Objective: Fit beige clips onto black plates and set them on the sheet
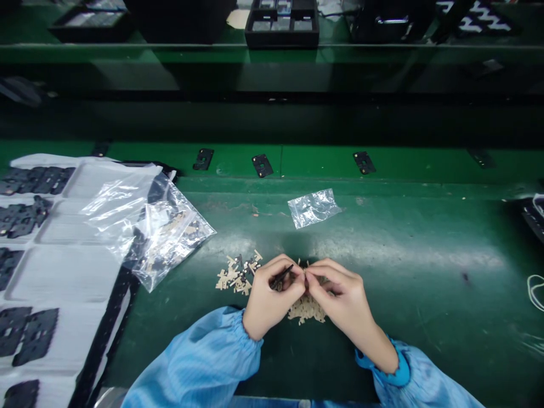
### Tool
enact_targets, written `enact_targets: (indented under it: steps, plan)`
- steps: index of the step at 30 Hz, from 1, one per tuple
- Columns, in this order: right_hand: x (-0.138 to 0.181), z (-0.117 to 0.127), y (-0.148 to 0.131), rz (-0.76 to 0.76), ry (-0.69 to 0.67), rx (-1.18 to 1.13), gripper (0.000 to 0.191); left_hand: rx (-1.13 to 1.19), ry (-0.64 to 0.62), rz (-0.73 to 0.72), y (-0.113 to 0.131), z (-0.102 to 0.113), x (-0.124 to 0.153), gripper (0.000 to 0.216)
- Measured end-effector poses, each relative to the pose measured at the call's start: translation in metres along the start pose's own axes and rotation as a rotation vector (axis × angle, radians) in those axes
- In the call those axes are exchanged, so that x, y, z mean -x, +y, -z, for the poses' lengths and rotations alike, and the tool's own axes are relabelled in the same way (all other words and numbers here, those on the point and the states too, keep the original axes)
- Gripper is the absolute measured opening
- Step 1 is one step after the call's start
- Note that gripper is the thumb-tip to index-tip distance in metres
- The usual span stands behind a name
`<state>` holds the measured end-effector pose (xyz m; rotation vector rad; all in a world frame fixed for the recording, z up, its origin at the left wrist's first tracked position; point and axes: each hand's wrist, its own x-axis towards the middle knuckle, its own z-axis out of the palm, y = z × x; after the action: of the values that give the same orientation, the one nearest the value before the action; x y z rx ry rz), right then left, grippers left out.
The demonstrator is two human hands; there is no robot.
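Note:
My left hand is closed in a pinch around a small dark flat part. My right hand meets it fingertip to fingertip, its fingers pinched on something too small to name. Both hands hover over a heap of small tan pieces on the green mat. A second scatter of tan and dark pieces lies just left of my left hand. Both arms wear light blue sleeves.
A white tray with black parts in its pockets lies at the left, partly under a clear plastic bag holding more parts. A small empty bag lies beyond my hands. Black plates sit on the raised strip. Dark trays stand on the far shelf.

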<state>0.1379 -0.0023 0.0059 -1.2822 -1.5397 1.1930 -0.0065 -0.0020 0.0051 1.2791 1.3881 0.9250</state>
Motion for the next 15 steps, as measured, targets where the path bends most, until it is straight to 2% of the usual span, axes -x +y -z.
enact_targets:
  steps: [4,10,15]
  plan:
    - [0.0006,-0.0014,-0.0016,0.042,0.01,0.048,0.015,0.001,-0.006,0.0,0.0009,0.0,0.0,0.011]
    - [-0.001,0.0046,-0.0007,0.1,-0.102,0.085,0.016,-0.035,0.006,-0.037,-0.002,0.0016,0.0,0.012]
    - [0.0016,0.0049,0.0007,0.157,-0.125,0.199,0.017,-0.031,-0.018,-0.024,-0.0024,0.0007,0.0009,0.011]
